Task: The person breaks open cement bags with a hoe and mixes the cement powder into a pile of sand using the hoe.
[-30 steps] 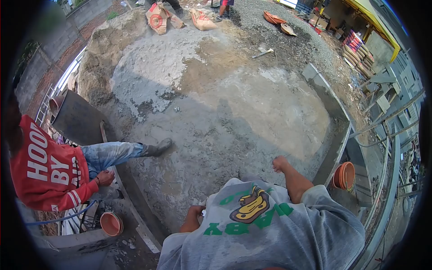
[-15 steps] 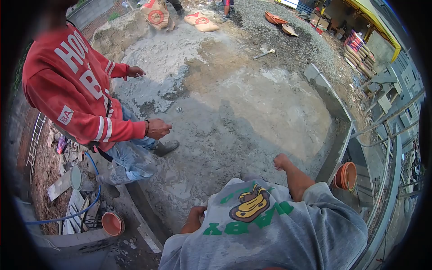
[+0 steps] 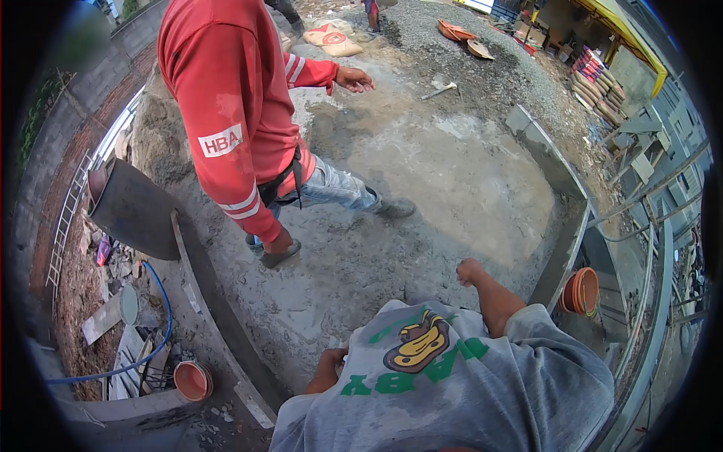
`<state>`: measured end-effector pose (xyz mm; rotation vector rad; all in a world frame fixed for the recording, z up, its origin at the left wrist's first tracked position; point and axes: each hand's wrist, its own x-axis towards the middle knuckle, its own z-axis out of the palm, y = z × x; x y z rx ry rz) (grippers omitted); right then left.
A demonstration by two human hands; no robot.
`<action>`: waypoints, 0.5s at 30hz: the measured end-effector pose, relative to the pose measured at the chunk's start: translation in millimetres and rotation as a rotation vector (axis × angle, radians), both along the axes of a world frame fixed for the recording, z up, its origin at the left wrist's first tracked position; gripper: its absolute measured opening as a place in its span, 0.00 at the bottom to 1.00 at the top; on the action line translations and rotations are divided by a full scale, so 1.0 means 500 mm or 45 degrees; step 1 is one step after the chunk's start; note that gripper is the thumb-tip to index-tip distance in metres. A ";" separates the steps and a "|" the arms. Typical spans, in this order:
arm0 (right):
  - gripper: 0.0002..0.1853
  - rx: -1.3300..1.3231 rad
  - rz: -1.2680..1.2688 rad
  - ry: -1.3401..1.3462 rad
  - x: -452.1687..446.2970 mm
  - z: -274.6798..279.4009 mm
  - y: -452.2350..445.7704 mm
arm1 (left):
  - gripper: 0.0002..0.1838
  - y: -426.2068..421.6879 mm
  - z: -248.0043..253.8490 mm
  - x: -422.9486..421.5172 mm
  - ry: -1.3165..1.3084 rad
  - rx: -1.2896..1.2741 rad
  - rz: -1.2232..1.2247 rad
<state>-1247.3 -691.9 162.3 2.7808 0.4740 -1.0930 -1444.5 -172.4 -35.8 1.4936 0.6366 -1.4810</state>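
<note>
My right hand [image 3: 471, 273] is held out in front of my body above the grey, wet-looking ground [image 3: 422, 233]. Its fingers are curled into a loose fist, and nothing shows in them. Close against the left side of my grey T-shirt [image 3: 452, 377] is my left hand [image 3: 330, 363]. Those fingers look curled in, partly hidden by the shirt, and I cannot make out whether they hold anything.
A co-worker in a red sweatshirt [image 3: 233, 113] walks at left. Low form boards [image 3: 553, 154] edge the ground at right, with orange buckets [image 3: 580, 292] beyond. An orange bucket [image 3: 193, 380], blue hose [image 3: 162, 324] and dark drum [image 3: 139, 209] lie left. A hammer-like tool [image 3: 439, 91] lies ahead.
The co-worker in red has stepped to the right and turned, uncovering the dark drum at left. My two hands have stayed almost in place.
</note>
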 end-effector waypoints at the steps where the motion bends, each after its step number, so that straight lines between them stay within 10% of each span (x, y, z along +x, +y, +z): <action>1: 0.05 0.021 -0.063 0.015 -0.001 -0.001 0.001 | 0.13 -0.001 0.003 0.002 -0.002 0.002 -0.001; 15: 0.05 0.204 -0.210 0.111 0.006 -0.014 -0.009 | 0.13 -0.015 -0.006 0.024 -0.028 -0.009 0.022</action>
